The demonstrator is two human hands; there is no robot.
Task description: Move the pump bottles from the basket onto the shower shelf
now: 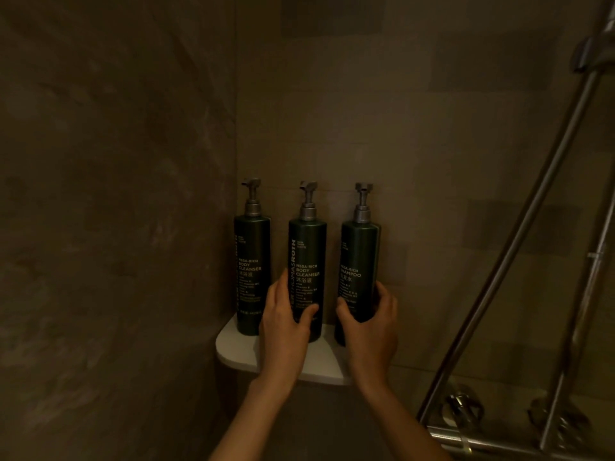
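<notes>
Three dark green pump bottles with grey pumps stand upright in a row on a white corner shelf (pixel 233 347). The left bottle (pixel 252 261) stands free by the wall corner. My left hand (pixel 286 324) is wrapped around the lower part of the middle bottle (pixel 307 257), labelled body cleanser. My right hand (pixel 369 324) grips the lower part of the right bottle (pixel 361 257), labelled shampoo. Both held bottles rest on the shelf. No basket is in view.
Brown tiled walls meet in the corner behind the shelf. A metal shower rail (pixel 519 247) and a hose slant down on the right to the chrome mixer and taps (pixel 466 410) at the lower right.
</notes>
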